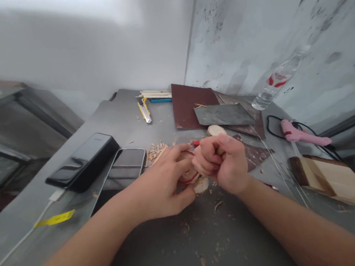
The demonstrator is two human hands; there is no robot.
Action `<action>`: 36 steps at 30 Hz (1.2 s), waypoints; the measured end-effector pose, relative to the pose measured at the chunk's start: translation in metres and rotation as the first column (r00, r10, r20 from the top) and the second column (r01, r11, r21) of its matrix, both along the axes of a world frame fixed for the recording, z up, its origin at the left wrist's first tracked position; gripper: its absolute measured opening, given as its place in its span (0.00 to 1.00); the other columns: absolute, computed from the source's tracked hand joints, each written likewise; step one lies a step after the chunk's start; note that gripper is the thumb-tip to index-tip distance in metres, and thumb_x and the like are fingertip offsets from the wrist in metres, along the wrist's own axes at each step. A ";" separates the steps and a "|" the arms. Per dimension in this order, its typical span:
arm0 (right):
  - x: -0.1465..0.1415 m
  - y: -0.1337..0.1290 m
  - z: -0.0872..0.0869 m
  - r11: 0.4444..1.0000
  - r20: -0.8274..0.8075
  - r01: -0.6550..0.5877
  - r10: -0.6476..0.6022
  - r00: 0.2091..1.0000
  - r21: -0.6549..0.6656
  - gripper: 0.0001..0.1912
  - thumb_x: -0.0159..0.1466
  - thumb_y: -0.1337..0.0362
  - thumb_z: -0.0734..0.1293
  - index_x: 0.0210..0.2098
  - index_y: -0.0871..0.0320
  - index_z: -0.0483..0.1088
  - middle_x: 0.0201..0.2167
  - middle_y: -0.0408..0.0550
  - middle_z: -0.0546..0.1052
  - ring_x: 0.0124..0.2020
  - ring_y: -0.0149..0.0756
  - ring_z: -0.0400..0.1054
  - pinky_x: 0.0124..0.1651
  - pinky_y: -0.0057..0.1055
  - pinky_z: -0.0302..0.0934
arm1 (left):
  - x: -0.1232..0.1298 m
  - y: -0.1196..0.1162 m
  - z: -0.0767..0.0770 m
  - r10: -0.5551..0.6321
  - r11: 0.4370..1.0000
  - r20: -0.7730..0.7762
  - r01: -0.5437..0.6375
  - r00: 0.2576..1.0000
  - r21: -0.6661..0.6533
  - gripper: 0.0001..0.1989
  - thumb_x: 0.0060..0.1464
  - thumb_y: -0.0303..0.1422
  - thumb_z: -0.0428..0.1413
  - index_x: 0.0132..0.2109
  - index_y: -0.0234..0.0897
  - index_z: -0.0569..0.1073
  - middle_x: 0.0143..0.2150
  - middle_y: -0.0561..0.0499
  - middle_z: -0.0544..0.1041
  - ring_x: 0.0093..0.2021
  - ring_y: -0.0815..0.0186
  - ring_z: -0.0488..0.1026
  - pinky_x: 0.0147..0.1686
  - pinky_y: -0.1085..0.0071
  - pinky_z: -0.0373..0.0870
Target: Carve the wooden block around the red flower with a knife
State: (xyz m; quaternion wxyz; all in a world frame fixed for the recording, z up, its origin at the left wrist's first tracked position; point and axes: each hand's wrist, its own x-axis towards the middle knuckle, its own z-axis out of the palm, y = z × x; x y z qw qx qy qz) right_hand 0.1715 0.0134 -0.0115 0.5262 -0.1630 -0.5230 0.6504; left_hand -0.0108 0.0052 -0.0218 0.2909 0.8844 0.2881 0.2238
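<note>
My left hand (172, 180) curves its fingers and thumb around a round, pale wooden piece (188, 175) marked with a red line, and holds it down low over the table. Pressed close against its right side is my right hand (223, 160), closed in a fist. A bit of something brownish shows between its fingers, too little to name. Part of the wooden piece is covered by both hands. Wood shavings (157, 151) lie just beyond my left hand. Behind the right fist rests a pale wooden disc (216, 130), with a small red object (195, 143) beside it.
Left on the grey table (190, 250) are a phone (127, 166) and a black power bank (83, 162) with a white cable. At the back are a yellow utility knife (144, 110) and sandpaper sheets (193, 106). Right stand a bottle (274, 84), pink glue gun (304, 135) and wood block (337, 179).
</note>
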 end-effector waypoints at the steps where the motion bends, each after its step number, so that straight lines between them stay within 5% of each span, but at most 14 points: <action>1: 0.002 0.003 -0.001 0.999 -0.011 -0.019 0.018 1.000 -0.031 0.30 0.72 0.49 0.63 0.18 0.53 0.52 0.13 0.34 0.50 0.14 0.26 0.39 0.17 0.27 0.37 | 0.000 0.000 0.001 0.002 1.000 -0.010 -0.002 1.000 0.000 0.16 0.54 0.25 0.57 0.50 0.39 0.77 0.60 0.38 0.72 0.71 0.47 0.63 0.67 0.50 0.68; 8: 0.022 0.019 0.009 0.973 -0.117 -0.161 0.142 0.983 -0.168 0.28 0.70 0.50 0.58 0.18 0.52 0.46 0.13 0.33 0.43 0.13 0.26 0.33 0.15 0.28 0.34 | -0.002 0.002 -0.003 0.022 1.000 -0.063 -0.022 0.998 0.006 0.19 0.57 0.28 0.58 0.56 0.38 0.75 0.67 0.35 0.66 0.74 0.46 0.61 0.67 0.50 0.68; 14: 0.022 -0.005 0.032 0.996 -0.005 -0.070 0.070 0.998 -0.046 0.27 0.68 0.52 0.63 0.19 0.53 0.49 0.15 0.35 0.47 0.16 0.27 0.39 0.20 0.31 0.38 | -0.002 0.003 -0.005 0.026 1.000 -0.046 -0.027 0.999 -0.006 0.22 0.56 0.28 0.58 0.58 0.39 0.73 0.70 0.35 0.62 0.72 0.46 0.62 0.69 0.48 0.66; 22: 0.007 -0.012 0.014 0.991 0.027 -0.025 0.022 0.999 0.133 0.27 0.71 0.52 0.63 0.20 0.53 0.51 0.16 0.35 0.50 0.17 0.28 0.41 0.22 0.34 0.39 | -0.002 0.002 0.000 -0.021 1.000 -0.017 0.021 1.000 0.001 0.13 0.53 0.24 0.56 0.46 0.40 0.74 0.49 0.43 0.74 0.70 0.47 0.64 0.66 0.50 0.69; 29: 0.002 -0.014 0.009 0.977 0.091 -0.063 0.045 0.995 0.205 0.26 0.71 0.54 0.66 0.20 0.54 0.56 0.17 0.36 0.54 0.19 0.28 0.43 0.23 0.34 0.36 | -0.002 0.003 -0.001 -0.034 0.999 0.023 0.034 0.999 0.007 0.11 0.53 0.24 0.56 0.44 0.40 0.73 0.48 0.45 0.75 0.65 0.49 0.68 0.62 0.52 0.72; 36: 0.006 -0.005 0.018 0.986 0.089 -0.081 0.069 0.994 0.143 0.27 0.72 0.52 0.62 0.20 0.52 0.50 0.15 0.35 0.50 0.17 0.29 0.41 0.21 0.33 0.39 | -0.002 0.003 0.001 -0.020 1.000 -0.001 0.020 1.000 0.002 0.13 0.53 0.23 0.56 0.45 0.40 0.73 0.51 0.44 0.73 0.63 0.49 0.68 0.60 0.53 0.72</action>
